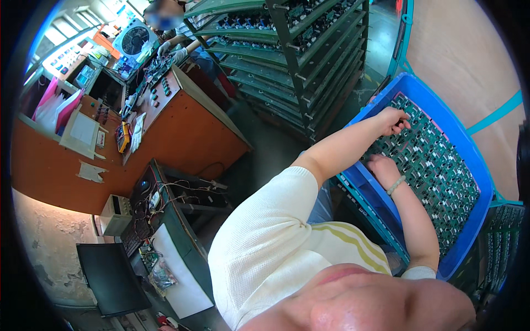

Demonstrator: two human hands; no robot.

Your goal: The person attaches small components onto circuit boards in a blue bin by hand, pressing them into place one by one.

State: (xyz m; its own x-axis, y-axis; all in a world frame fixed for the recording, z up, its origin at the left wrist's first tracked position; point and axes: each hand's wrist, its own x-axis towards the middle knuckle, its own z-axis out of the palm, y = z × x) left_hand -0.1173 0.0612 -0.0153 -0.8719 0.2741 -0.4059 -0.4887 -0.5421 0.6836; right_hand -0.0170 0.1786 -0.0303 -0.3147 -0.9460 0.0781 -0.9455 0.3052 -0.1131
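Note:
A blue plastic crate [475,165] at the right is packed with several green circuit boards [441,171] standing on edge in rows. My left hand [394,120] reaches to the crate's far left corner, its fingers curled over the top edge of a board there. Nearer to me, my right hand [381,165], with a pale bead bracelet at the wrist, rests among the boards by the crate's left wall. Its fingers are tucked down between the boards and hidden.
A tall green rack [292,55] of circuit boards stands beyond the crate. To the left are an orange-brown workbench [182,132], a small wired test bench [160,204] and a dark monitor [110,278]. Another person in gloves works at the far bench [176,52] by a fan [135,39].

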